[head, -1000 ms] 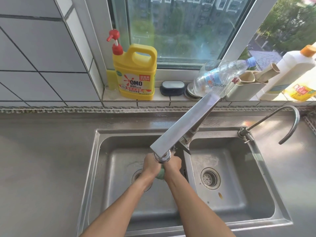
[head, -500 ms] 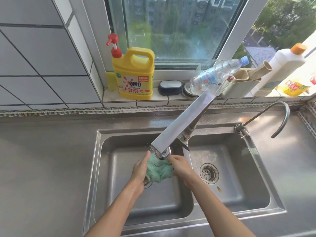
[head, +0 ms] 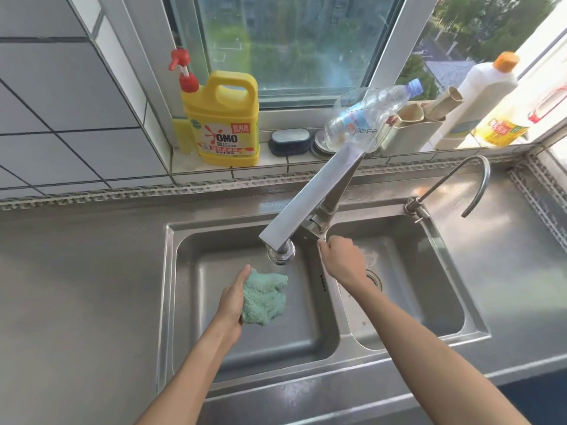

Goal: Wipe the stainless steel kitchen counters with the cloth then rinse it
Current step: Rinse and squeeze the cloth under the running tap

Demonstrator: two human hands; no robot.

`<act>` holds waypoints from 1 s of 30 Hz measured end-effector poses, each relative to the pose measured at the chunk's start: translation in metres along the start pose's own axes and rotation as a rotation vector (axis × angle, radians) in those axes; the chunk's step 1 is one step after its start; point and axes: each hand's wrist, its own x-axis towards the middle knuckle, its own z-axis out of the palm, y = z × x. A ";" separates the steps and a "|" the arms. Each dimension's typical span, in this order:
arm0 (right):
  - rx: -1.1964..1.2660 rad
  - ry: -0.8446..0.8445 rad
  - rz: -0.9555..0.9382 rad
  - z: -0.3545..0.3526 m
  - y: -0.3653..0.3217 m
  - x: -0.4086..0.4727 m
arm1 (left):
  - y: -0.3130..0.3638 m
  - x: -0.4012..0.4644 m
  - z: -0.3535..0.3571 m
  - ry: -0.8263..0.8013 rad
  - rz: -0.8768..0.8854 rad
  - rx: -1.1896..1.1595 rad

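1. Rinsing looks to be the step in hand: the green cloth (head: 265,297) is bunched over the left basin of the double sink (head: 478,328), just below and toward 7 o'clock of the faucet spout (head: 279,252).
2. The left hand (head: 234,297) holds the cloth from its 9 o'clock side, palm against it and thumb up along its top edge; the fingers behind it are hidden, so how tightly they curl cannot be told.
3. The right hand (head: 342,256) sits at 3 o'clock of the spout, fingers curled round what seems to be the faucet lever (head: 322,233) at the tap's base.
4. No stream of water is clearly visible under the spout, so whether the tap runs cannot be told.
5. Judging from this, the next move calls for working the lever with the right hand, then bringing the cloth straight under the outlet or squeezing it out over the left drain.
6. The counter (head: 76,271) at 9 o'clock shows no obvious mess.
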 end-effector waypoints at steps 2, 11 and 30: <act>-0.040 -0.013 -0.026 -0.002 0.003 0.004 | -0.002 0.000 -0.005 0.006 -0.006 0.012; -0.051 0.004 0.005 -0.007 0.012 0.012 | 0.000 -0.015 -0.012 -0.004 -0.012 -0.045; 1.347 -0.860 0.374 0.063 -0.052 -0.102 | 0.022 -0.045 -0.042 -0.133 0.056 0.295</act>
